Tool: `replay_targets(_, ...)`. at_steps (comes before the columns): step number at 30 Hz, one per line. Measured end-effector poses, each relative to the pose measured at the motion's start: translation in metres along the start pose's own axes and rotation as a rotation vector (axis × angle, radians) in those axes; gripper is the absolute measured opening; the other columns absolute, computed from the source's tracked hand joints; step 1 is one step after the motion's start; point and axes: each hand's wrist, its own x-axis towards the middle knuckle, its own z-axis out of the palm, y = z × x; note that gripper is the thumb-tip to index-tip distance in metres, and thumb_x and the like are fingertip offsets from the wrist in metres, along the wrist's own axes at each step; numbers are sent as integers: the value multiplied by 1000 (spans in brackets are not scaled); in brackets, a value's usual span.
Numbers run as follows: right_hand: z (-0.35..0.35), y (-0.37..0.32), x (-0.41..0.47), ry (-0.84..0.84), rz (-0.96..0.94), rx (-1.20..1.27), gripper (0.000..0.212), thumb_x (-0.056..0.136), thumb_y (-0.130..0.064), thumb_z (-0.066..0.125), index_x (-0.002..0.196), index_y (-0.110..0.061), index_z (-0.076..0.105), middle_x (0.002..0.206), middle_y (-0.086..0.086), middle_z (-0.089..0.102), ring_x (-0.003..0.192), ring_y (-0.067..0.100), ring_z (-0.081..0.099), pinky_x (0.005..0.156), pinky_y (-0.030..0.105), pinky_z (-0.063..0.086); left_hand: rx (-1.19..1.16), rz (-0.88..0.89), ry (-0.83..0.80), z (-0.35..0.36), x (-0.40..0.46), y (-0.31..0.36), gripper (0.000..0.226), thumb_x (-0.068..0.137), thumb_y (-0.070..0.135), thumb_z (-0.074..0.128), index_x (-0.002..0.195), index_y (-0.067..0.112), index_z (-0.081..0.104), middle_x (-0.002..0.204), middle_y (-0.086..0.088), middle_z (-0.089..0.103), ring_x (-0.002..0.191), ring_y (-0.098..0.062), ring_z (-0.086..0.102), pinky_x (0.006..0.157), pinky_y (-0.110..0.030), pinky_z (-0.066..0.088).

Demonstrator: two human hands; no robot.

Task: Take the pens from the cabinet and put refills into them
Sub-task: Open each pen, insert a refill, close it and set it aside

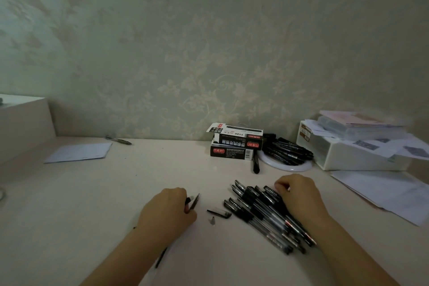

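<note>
Left hand [168, 208] grips opened pen [193, 202]; right hand [296, 193] curls over pens [262, 211] at 3 o'clock on desk [92, 204], grasp unclear. Cap [219, 212], tip [212, 220] between hands. Step: refilling. Next likely: insert refill, screw tip on.

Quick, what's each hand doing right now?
Left hand: holds a pen barrel.
Right hand: fingers curled on the pile of pens; whether it grips one cannot be told.

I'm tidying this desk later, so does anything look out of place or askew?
Yes. A loose pen cap and small tip piece lie apart on the desk between the hands. One black pen has strayed off the white plate holding the rest, and the top pen box sits open, skewed on the one below.
</note>
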Motion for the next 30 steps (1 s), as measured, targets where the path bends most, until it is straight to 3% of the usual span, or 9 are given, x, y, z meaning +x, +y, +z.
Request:
replay_targets(2,-4,-12,-3,105,-89,23,17,94,-17,62,81,-14,73,86,1,68,66,8,59,65,29,53,52,-3,39,2,1,2,26,89,31,49,68,21,36,70,7,45,65,-13,48,57,-23,37)
replay_targets(6,-5,-54,-20,177,-226,308,8,90,-18,67,91,-22,74,89,-15,64,68,1,60,61,9,47,26,0,108,3,1,5,24,88,27,47,67,20,37,67,5,46,59,-11,45,53,-23,33)
replay_targets(11,6,-87,-44,-155,-19,739,7,89,-32,68,90,-29,75,83,-10,74,70,2,67,63,12,53,-316,171,359,-11,1,15,29,86,31,55,63,33,38,48,6,43,46,-9,43,46,-19,31)
replay_targets(14,13,-97,-53,-357,48,939,13,89,-33,69,92,-24,77,81,-2,75,65,6,66,63,16,53,-434,311,268,-10,-3,25,18,83,36,56,67,36,47,53,12,50,50,-7,45,48,-18,32)
replay_targets(16,17,-98,-56,-392,82,1014,12,88,-29,70,89,-22,79,75,-1,73,64,7,65,64,16,52,-430,352,235,-4,-3,26,12,84,38,55,73,33,52,57,14,51,53,-6,45,48,-18,30)
replay_targets(19,19,-92,-54,-333,164,1019,16,93,-20,64,87,-14,77,75,3,74,63,9,67,63,17,54,-424,352,225,2,0,22,14,88,46,55,82,33,54,55,10,49,54,-6,46,49,-18,31)
replay_targets(22,18,-86,-45,-196,234,1084,22,100,-18,52,93,-2,65,83,9,75,66,15,70,64,22,59,-377,358,194,5,2,15,13,96,49,40,97,39,47,61,10,50,61,-1,48,51,-19,31)
replay_targets(25,11,-80,-36,-65,292,1240,24,103,-18,45,96,1,59,83,9,75,69,16,72,62,21,57,-367,373,171,6,2,12,12,100,39,37,99,38,49,74,26,54,70,4,49,54,-18,32)
replay_targets(30,10,-78,-33,-91,319,1433,26,104,-18,43,96,-1,60,81,8,75,69,13,71,61,20,57,-440,394,141,6,3,13,14,98,36,46,102,36,59,78,25,58,78,2,57,65,-14,44)
